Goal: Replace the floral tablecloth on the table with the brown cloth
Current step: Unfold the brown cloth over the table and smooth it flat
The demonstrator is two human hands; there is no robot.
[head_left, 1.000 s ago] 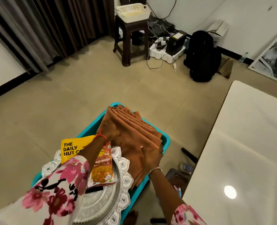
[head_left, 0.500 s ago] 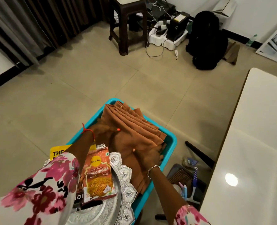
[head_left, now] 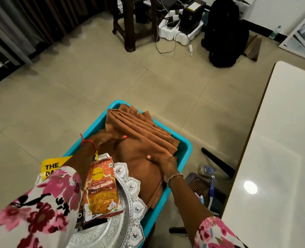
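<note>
The left hand [head_left: 108, 139] is gripping the near-left side of the folded brown cloth [head_left: 141, 140], thumb lying on top and fingers tucked beneath a fold. The right hand [head_left: 164, 161] is closing round the cloth's near-right edge, with its fingers curling over the stacked layers.

Compared with 1 s ago, both hands are changing from lying flat on the fabric to taking hold of it: the left hand is now farther in, and the right hand is now at the edge. The cloth is still lying in the turquoise tub [head_left: 185, 149], with the silver tray [head_left: 135, 203] and snack packet [head_left: 101, 190] just beside it on the near-left.

The table [head_left: 282, 140] is standing to the right, showing a bare white top (no floral tablecloth is in view). Judgement: removal is probably done, and the lift-out of the brown cloth is starting.
</note>
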